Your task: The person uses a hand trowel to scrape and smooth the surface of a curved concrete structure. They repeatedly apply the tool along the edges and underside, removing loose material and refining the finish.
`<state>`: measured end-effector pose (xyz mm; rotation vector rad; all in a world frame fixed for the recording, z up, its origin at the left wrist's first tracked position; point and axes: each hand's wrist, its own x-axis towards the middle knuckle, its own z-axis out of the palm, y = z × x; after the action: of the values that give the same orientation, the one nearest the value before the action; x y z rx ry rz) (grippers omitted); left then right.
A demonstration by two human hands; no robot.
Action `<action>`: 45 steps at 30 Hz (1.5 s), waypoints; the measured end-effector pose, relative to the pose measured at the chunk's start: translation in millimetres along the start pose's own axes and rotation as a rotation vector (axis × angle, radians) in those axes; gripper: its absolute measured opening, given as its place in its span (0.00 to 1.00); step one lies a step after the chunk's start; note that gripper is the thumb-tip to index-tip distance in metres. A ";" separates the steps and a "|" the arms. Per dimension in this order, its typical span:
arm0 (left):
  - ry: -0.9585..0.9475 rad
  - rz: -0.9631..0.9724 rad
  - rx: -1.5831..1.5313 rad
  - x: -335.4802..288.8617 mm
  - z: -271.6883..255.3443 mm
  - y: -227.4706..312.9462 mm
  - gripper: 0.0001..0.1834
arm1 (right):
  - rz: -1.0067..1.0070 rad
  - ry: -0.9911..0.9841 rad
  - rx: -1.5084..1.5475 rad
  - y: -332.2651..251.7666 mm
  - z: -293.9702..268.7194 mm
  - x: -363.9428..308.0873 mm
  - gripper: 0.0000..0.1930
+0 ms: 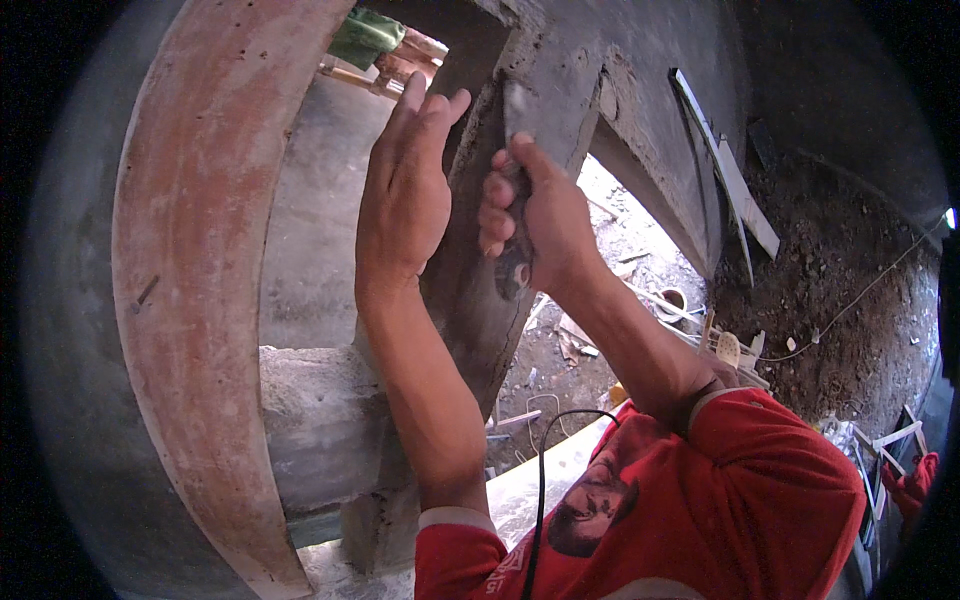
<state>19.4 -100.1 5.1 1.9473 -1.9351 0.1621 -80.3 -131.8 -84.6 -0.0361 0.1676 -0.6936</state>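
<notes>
While we look down from the head camera, we log the moment as follows.

Left hand: our left hand (405, 190) lies flat, fingers straight, holding nothing, palm pressed on the slanting grey cement-rendered pier edge (470, 290).

Right hand: our right hand (535, 215) is clenched round the dark handle of a flat grey steel trowel (517, 130), thumb on top, knuckles toward us.

Where the trowel is: its blade sits against the upper face of the pier edge, just beside the left fingertips, below the rough grey concrete overhang (610, 90).

How the trowel looks: narrow blade, dull and smeared with cement; handle mostly hidden in the fist, its butt end round and dark. We cannot tell how much mortar the blade carries.

Surroundings: a curved reddish-brown timber arch form (190, 290) rises at our left; pale wooden battens (735, 190) lean on the wall at right; rubble-strewn brown earth ground (840, 300) lies well below; a thin black cable (542, 480) hangs across our red printed shirt (720, 500).

Risk, judged: the blade works close to the flat left fingers, so a slip could nick them.

Risk, judged: too steep an angle could gouge the fresh render, and loosened bits would fall to the ground below.

Risk, judged: the hanging cable could snag an elbow.
</notes>
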 end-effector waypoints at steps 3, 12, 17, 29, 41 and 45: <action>0.023 0.100 0.085 2.6 1.1 -3.6 0.20 | -0.010 -0.068 -0.031 4.0 -7.9 -1.4 0.14; 0.014 -0.131 -0.224 14.2 4.8 4.0 0.21 | -0.101 -0.099 -0.116 -8.8 -10.0 13.4 0.14; 0.008 -0.162 -0.259 20.7 8.6 6.2 0.24 | -0.027 -0.089 -0.046 -11.3 -7.4 13.2 0.13; -0.005 -0.327 -0.362 33.6 11.1 14.2 0.33 | -0.119 -0.052 -0.091 -25.7 -9.4 21.2 0.15; -0.020 -0.316 -0.280 28.6 10.0 7.2 0.31 | -0.015 -0.141 -0.180 -9.0 -4.6 14.7 0.14; -0.049 -0.217 -0.273 28.0 8.7 4.5 0.31 | -0.091 -0.004 0.001 -27.1 3.5 29.6 0.15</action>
<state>14.5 -129.3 7.8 1.9711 -1.6589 -0.2003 -74.5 -171.6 -82.9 -0.0439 0.1624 -0.7843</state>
